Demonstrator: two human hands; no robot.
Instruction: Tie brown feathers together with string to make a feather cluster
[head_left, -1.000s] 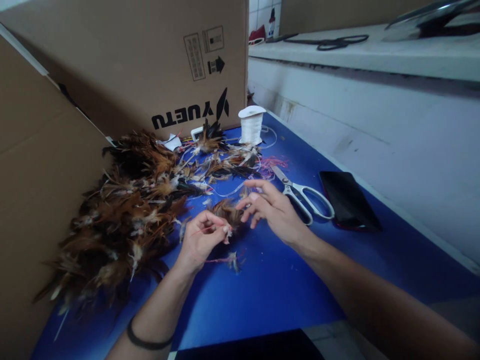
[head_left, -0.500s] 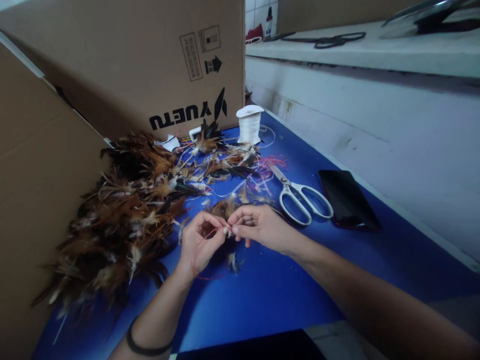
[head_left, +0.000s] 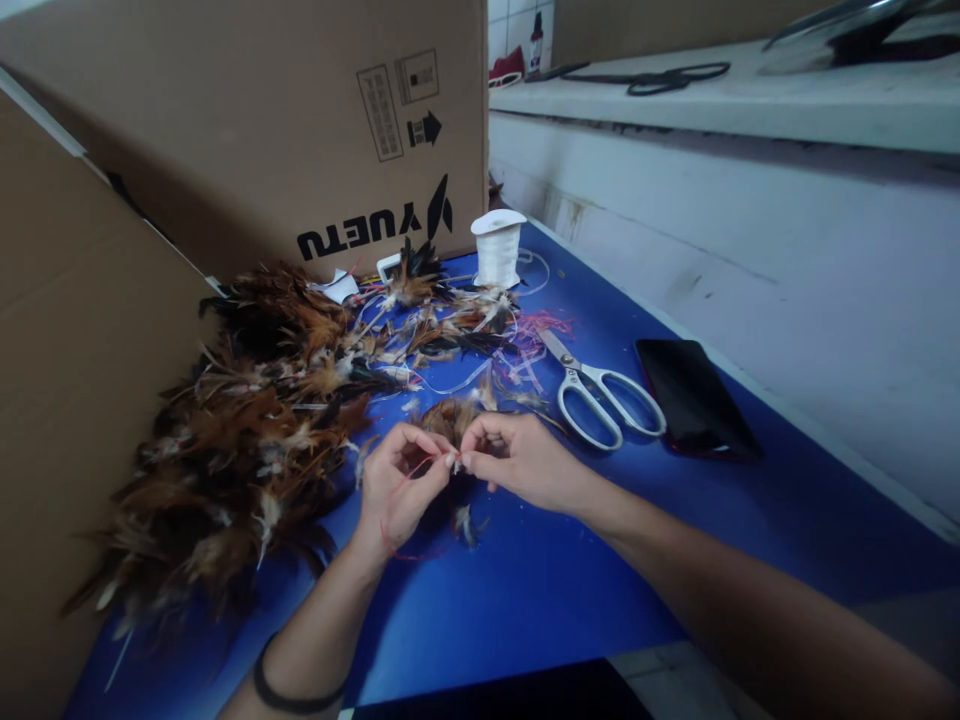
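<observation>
My left hand (head_left: 405,482) is closed in a pinch on a thin red thread (head_left: 411,555), which loops down over the wrist side of the hand toward the blue tabletop. Close against it, my right hand (head_left: 517,458) pinches at the same spot, thumb and forefinger together; a small whitish bit shows between the fingertips. A small bunch of brown feathers (head_left: 446,418) sits behind and under the fingertips, partly hidden by them. One small grey feather (head_left: 466,525) lies just in front of the hands.
A large heap of brown and black feathers (head_left: 225,470) covers the left side. Silver-handled scissors (head_left: 592,395) lie right of the hands, beside a dark phone-like slab (head_left: 697,400). A white ribbon spool (head_left: 498,250) stands behind, near pink thread scraps (head_left: 529,345) and a cardboard box (head_left: 247,120).
Both hands stay at almost the same place. My right fingers have shifted slightly and curled in more. The red thread across my left hand has moved a little.
</observation>
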